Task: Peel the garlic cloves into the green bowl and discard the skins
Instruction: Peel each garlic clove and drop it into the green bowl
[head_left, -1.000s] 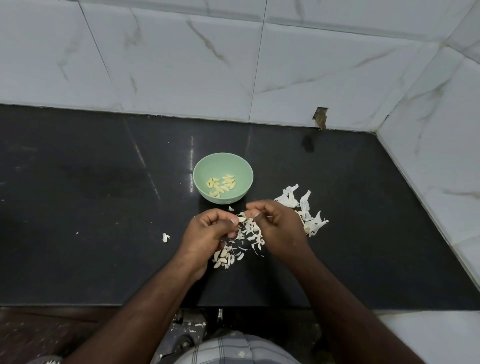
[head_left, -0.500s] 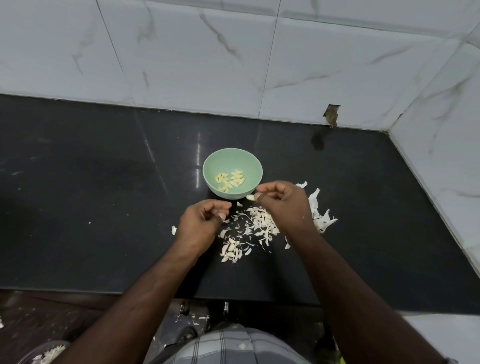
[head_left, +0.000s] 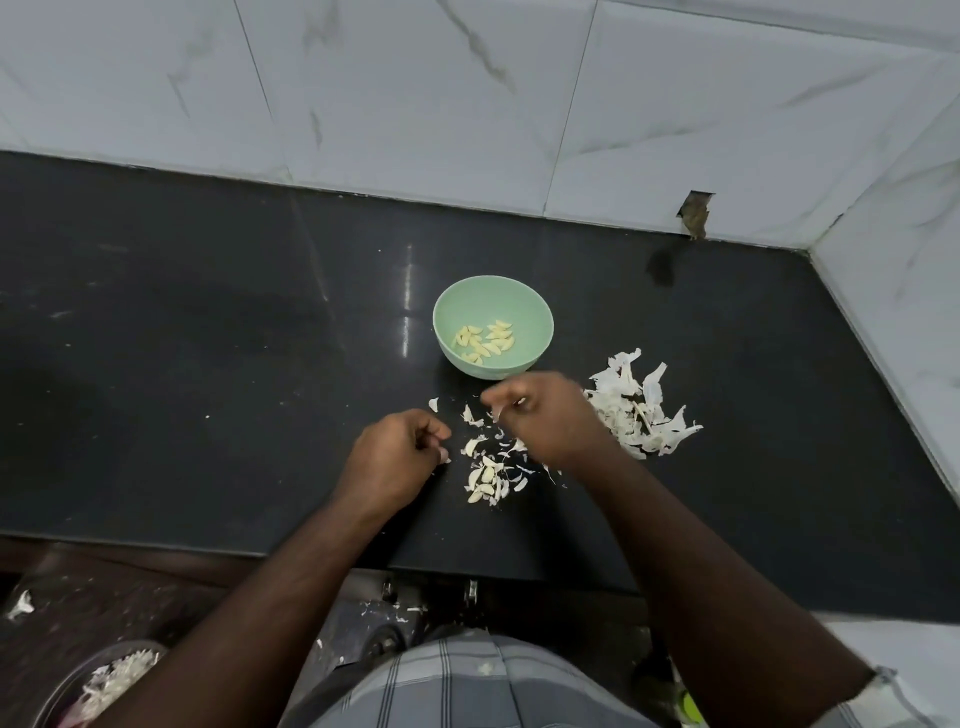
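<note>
Right now I see my right hand (head_left: 545, 421) just in front of the green bowl (head_left: 535, 319), blurred, its fingers curled inward; a pale speck shows at the fingertips, but I cannot tell whether it grips a clove or a skin. My left hand (head_left: 392, 457) sits lower on the black counter (head_left: 182, 338), fingers curled, with something small and white at its fingertips; what it is I cannot make out. Between the hands lies a small heap of garlic cloves (head_left: 485, 480) mixed with thin skin flakes. Peeled cloves (head_left: 485, 340) lie at the bottom of the bowl, which stands upright on the counter. A larger pile of white skins (head_left: 639, 410) lies just right of my right hand. At the lower left edge, a round container (head_left: 111, 680) holds more white scraps.
</note>
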